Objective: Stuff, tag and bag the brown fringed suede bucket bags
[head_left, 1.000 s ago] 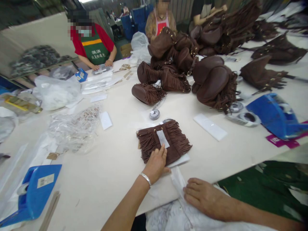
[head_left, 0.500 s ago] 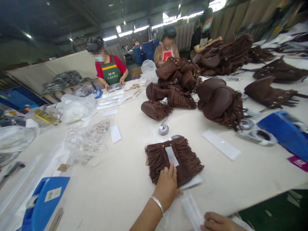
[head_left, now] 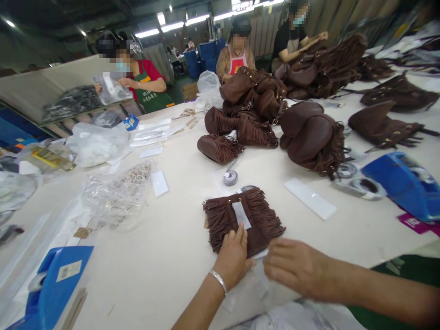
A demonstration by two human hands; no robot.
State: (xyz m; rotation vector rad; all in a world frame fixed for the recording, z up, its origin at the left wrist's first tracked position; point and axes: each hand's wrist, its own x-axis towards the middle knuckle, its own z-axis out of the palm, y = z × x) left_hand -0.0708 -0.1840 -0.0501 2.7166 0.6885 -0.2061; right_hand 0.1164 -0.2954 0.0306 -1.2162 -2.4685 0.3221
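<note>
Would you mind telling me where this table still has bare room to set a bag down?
The widest bare patch lies left of the flat fringed bag, between it, the blue tape dispenser and the clear plastic bags. A smaller one sits between the flat fringed bag and the white strip. The pile of brown fringed bags crowds the far side.

One flat fringed bag up front; two blue tape dispensers; three co-workers.
</note>
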